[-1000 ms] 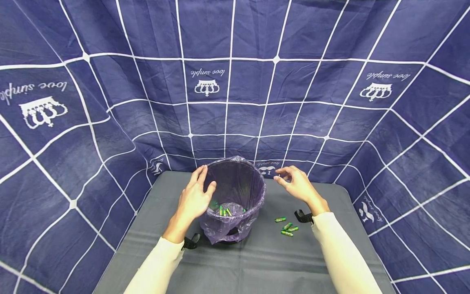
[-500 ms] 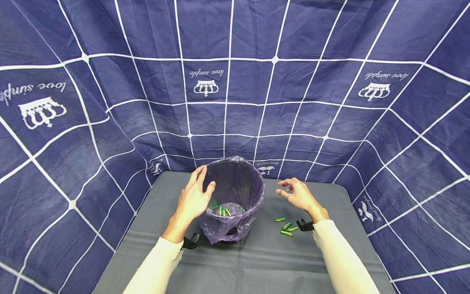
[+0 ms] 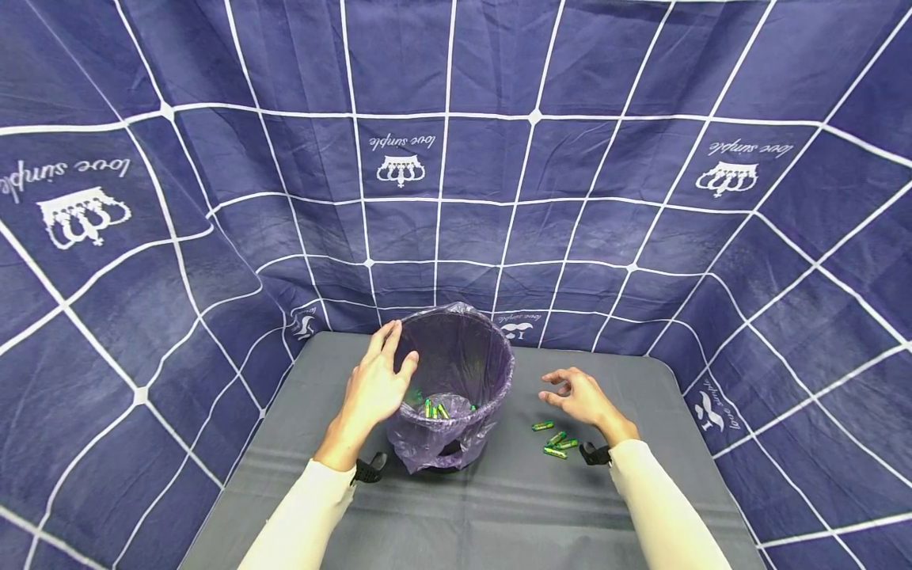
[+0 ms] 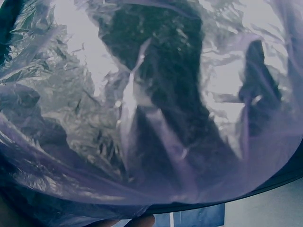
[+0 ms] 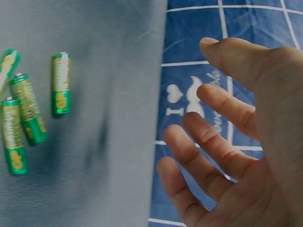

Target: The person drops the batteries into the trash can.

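In the head view my left hand (image 3: 375, 385) is at the left rim of a bin lined with a purple plastic bag (image 3: 453, 439), its fingers extended and its thumb over the opening. The bagged side of the bin (image 4: 156, 118) fills the left wrist view, with two fingertips (image 4: 142, 221) at its lower edge. My right hand (image 3: 580, 397) hovers to the right of the bin, just beyond several green batteries on the table. Its fingers are loosely bent with nothing between them. The right wrist view shows the batteries (image 5: 61, 82) apart from the hand (image 5: 236, 156).
Several more batteries (image 3: 436, 410) lie at the bottom of the bin. A grey cloth (image 3: 527, 514) covers the table. Blue curtains (image 3: 499, 229) with white lines enclose the back and sides. A black band (image 3: 593, 454) is on my right wrist.
My right hand has moved down and slightly right, away from the bin and nearer the loose batteries. The left hand and the bin have stayed in place.
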{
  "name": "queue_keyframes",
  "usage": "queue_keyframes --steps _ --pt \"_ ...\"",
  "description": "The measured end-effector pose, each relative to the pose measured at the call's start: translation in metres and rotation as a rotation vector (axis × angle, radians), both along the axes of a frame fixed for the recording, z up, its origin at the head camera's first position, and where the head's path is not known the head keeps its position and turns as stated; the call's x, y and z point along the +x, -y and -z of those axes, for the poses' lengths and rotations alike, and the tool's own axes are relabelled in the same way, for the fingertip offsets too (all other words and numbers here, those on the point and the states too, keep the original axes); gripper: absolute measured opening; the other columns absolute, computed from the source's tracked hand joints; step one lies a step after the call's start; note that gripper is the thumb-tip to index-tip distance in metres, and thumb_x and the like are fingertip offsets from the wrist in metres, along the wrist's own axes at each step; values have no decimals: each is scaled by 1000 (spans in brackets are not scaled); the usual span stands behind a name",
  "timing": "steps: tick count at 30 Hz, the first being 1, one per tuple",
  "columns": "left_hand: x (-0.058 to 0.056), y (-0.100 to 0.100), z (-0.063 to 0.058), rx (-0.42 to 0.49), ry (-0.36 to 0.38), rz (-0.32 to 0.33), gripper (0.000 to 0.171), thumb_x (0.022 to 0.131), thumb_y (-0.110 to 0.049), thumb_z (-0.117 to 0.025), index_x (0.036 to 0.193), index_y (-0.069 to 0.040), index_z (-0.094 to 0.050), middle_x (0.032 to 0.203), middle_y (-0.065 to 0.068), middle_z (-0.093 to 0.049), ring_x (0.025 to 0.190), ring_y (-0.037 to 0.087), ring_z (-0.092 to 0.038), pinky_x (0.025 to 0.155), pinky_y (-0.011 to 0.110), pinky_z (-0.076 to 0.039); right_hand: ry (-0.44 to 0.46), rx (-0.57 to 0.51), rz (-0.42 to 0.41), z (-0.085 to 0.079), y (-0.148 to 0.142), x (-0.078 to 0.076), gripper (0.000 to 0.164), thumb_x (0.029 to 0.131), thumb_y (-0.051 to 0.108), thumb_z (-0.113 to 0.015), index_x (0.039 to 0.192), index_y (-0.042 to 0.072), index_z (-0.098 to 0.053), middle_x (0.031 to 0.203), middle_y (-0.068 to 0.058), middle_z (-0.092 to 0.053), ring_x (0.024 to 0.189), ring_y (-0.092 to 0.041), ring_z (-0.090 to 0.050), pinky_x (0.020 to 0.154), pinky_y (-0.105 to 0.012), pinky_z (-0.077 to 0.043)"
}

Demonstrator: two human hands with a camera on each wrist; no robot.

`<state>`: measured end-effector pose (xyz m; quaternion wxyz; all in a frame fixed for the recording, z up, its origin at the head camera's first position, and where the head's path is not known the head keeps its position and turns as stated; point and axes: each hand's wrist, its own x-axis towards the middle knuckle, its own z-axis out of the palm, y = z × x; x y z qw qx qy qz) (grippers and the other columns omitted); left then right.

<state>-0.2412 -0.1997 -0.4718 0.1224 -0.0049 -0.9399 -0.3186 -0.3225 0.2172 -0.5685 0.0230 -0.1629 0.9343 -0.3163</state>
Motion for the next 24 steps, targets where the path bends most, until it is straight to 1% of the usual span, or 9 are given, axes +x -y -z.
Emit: queue_keyframes --steps 6,12,16,21,24 --pt "0 -1 0 -1 3 -8 74 119 -47 -58 184 -17 -39 192 3 -35 147 57 -68 117 74 -56 43 18 -25 15 -1 5 44 99 31 -95 134 8 -84 131 -23 -80 106 -28 -77 94 -46 -62" --pt "0 0 0 4 2 -9 74 118 -45 -59 183 -16 -40 192 3 -36 145 58 -69 115 75 -57 60 55 -41 31 -2 7 50 93 33 -100 134 9 -85 126 -17 -83 105 -27 -76 94 -46 -62" --pt "1 0 -1 4 1 -9 74 118 -44 -60 183 -16 -39 192 4 -36 148 57 -67 117 75 -56 71 71 -52 41 -1 8 48 90 32 -102 131 11 -87 122 -13 -84 104 -25 -73 91 -41 -59" --pt "1 -1 -2 4 3 -7 74 118 -45 -59 183 -16 -40 192 4 -36 149 57 -67 117 75 -55 68 79 -74 50 0 13 41 88 29 -104 124 15 -90 109 -6 -81 96 -21 -69 83 -33 -53" --pt "2 -1 -2 1 8 -4 74 119 -44 -59 184 -16 -39 192 3 -35 148 57 -67 117 75 -56 54 78 -96 54 0 15 37 86 24 -105 120 15 -91 103 -4 -81 92 -19 -68 80 -30 -52"
